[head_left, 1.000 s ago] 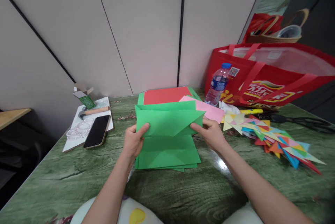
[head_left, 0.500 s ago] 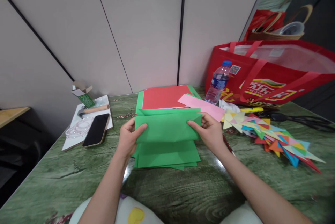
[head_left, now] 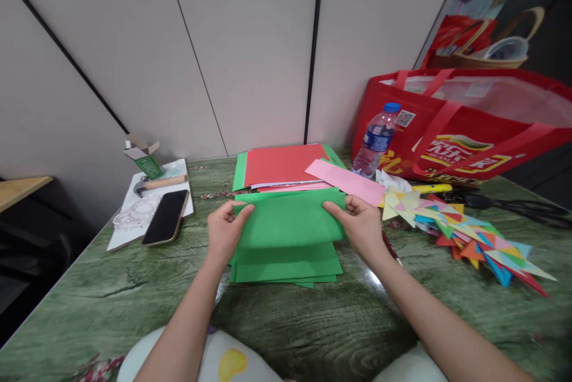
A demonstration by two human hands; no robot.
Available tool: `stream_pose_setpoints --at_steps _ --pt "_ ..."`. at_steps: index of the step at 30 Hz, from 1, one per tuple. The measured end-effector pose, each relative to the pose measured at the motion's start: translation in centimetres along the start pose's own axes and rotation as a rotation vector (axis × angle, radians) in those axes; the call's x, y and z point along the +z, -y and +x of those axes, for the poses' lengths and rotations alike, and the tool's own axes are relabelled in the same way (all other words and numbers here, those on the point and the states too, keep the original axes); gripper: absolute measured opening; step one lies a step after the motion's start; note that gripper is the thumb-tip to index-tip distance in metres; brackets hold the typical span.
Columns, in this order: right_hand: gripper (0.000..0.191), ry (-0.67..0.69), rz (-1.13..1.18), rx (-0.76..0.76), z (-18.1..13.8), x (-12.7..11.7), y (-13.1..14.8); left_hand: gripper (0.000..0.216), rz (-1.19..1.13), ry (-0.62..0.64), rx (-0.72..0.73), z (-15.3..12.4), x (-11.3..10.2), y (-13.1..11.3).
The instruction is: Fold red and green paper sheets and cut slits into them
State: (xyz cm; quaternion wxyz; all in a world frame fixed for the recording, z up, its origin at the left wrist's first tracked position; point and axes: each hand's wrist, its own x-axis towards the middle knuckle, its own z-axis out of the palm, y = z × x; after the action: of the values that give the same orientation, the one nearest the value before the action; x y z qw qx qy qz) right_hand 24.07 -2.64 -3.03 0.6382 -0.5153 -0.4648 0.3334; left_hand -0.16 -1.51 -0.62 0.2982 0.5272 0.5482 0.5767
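Note:
A folded sheet of green paper is stretched between my two hands, its long edges running left to right. My left hand pinches its left end, thumb on the near face and fingers behind. At the other end my right hand grips it the same way. Beneath it on the table lie more green sheets, slightly fanned, partly covered by the held paper. Behind it is a stack of coloured paper with a red sheet on top. A pink strip rests aslant near my right hand.
On the right are a water bottle, a red shopping bag, a yellow marker and folded colourful paper pieces. A phone, a small hammer and a green box sit at left.
The held green paper has tipped and come down slightly, so its upper edge sits lower and more of the stack behind shows. Both hands keep their hold; the view has shifted slightly.

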Motion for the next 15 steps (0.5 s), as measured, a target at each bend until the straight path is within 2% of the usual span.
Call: stream_pose_setpoints --at_steps 3,10,15 --pt "0.024 -0.022 -0.007 -0.017 -0.06 0.2 0.02 0.021 -0.002 -0.011 0.0 -0.02 0.16 0.11" --pt "0.023 0.031 0.133 -0.009 -0.01 0.22 0.16 0.021 -0.056 0.008 -0.011 -0.06 0.07 -0.05" --pt "0.025 0.022 0.189 0.002 0.23 0.28 -0.34 0.019 -0.075 -0.065 0.018 -0.06 0.1 -0.14"
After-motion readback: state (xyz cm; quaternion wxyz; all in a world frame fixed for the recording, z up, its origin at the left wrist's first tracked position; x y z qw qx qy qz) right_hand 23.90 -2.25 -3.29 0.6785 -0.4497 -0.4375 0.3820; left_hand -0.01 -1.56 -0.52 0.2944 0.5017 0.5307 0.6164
